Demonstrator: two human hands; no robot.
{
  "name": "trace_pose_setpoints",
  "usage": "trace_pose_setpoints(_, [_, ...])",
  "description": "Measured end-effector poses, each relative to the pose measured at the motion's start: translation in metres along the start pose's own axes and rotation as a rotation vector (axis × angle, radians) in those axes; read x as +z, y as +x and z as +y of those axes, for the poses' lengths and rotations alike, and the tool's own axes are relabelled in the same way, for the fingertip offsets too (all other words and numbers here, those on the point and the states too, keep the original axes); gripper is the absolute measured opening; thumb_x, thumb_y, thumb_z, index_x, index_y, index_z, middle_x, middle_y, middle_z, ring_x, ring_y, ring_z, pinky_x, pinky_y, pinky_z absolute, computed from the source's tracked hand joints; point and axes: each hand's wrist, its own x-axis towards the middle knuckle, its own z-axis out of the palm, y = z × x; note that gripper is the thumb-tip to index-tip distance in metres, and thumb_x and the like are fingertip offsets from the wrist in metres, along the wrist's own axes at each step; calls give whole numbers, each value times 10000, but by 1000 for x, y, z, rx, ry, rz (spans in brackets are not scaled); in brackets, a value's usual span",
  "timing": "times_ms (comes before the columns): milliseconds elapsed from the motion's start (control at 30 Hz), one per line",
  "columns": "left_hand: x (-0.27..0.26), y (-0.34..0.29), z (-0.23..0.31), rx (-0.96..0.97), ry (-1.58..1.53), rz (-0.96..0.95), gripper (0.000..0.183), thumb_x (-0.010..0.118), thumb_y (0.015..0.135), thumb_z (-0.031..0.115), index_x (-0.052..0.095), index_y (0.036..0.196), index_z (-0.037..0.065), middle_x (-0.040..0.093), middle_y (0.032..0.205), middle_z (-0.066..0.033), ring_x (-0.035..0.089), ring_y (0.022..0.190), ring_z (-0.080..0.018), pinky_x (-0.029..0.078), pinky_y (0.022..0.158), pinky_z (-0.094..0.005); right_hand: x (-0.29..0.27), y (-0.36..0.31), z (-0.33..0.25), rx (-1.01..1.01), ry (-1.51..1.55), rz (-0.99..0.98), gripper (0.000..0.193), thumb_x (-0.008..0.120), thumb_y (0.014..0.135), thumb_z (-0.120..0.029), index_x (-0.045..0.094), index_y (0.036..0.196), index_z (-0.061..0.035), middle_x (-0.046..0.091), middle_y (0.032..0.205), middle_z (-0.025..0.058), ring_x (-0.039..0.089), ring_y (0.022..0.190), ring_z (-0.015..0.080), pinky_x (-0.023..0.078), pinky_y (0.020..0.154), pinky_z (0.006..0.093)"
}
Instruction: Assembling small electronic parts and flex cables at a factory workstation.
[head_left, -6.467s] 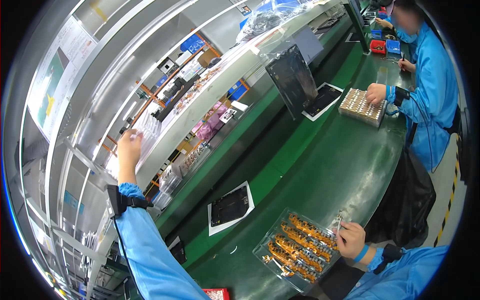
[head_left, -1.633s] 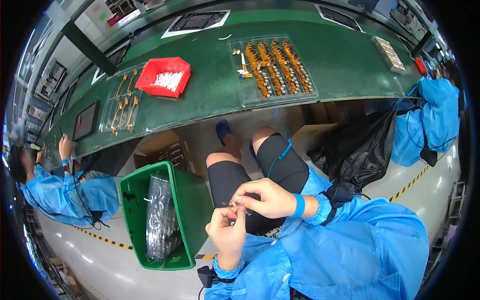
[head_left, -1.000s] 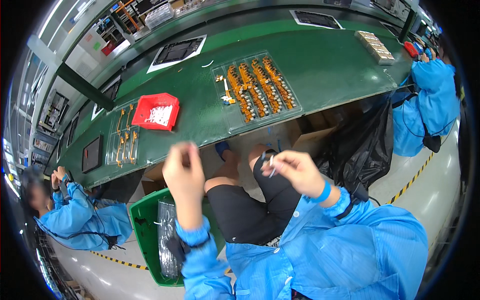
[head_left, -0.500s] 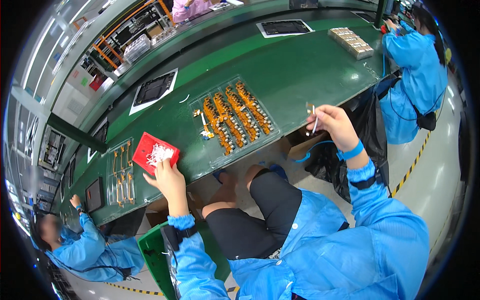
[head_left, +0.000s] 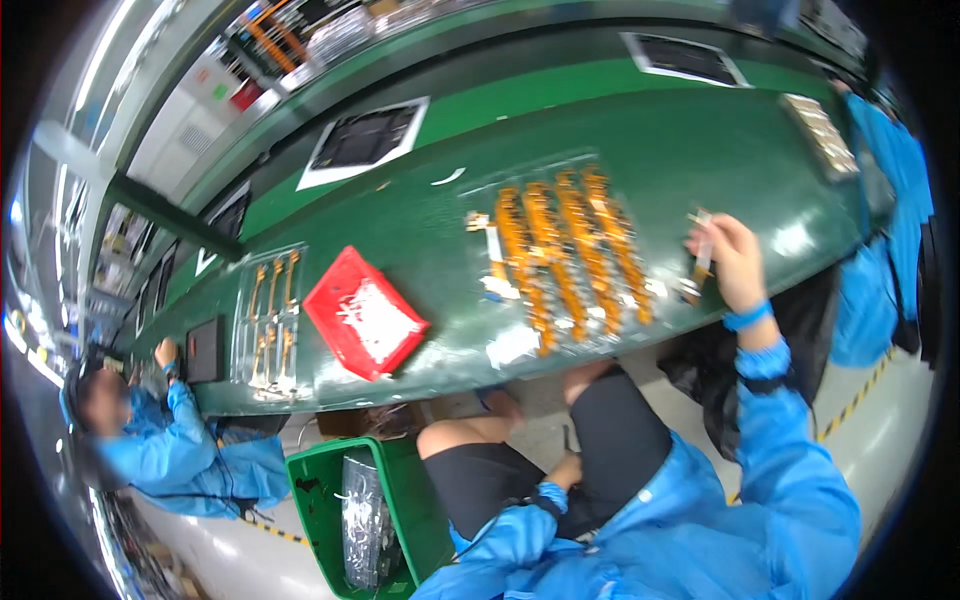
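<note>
My right hand (head_left: pixel 738 265) is raised over the bench's right part, pinching a small flex cable (head_left: pixel 704 252) with a pale strip on it. My left hand (head_left: pixel 567 471) rests low over my lap. Its fingers look closed, and a thin dark piece sticks up beside them, too blurred to name. A clear tray (head_left: pixel 480 200) with several rows of orange flex cables (head_left: pixel 575 255) lies left of my right hand. At that tray's left side is a loose flex cable (head_left: pixel 495 262) with a white strip. Farther left stands a red box (head_left: pixel 335 290) of white strips (head_left: pixel 375 320).
Another clear tray of flex cables (head_left: pixel 262 320) lies left of the red box. Black panels (head_left: pixel 362 137) on white sheets line the back. A green bin (head_left: pixel 375 447) stands below the bench edge. Co-workers in blue sit left (head_left: pixel 180 445) and right (head_left: pixel 895 160).
My left hand has left the red box and dropped to my lap. The view has shifted, so bench things appear farther right. My right hand still holds the flex cable.
</note>
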Motion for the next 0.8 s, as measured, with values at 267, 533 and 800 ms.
trace_pose_setpoints(267, [-71,-25,74,-286,-142,-410,284,532,832,168,675,979,-29,658,998,-266,647,953,-406,517,800,-479,-12,-24,-18,35,-349,187,193,484,989,-157,578,978,11,623,815,54,535,658,72,401,583,199])
trace_pose_setpoints(533, [-148,-7,69,-296,-36,-371,281,514,867,193,675,984,-5,670,954,-226,653,908,-384,523,798,-466,-6,-31,-14,15,-447,220,201,473,1002,-144,592,1023,16,636,871,72,547,688,80,409,594,197])
trace_pose_setpoints(800, [-217,-15,67,-178,135,-105,283,496,902,219,675,988,18,682,910,-185,660,863,-363,528,796,-454,1,-37,-21,-77,-398,227,229,497,1002,-167,596,1004,38,644,862,71,600,759,118,461,684,245])
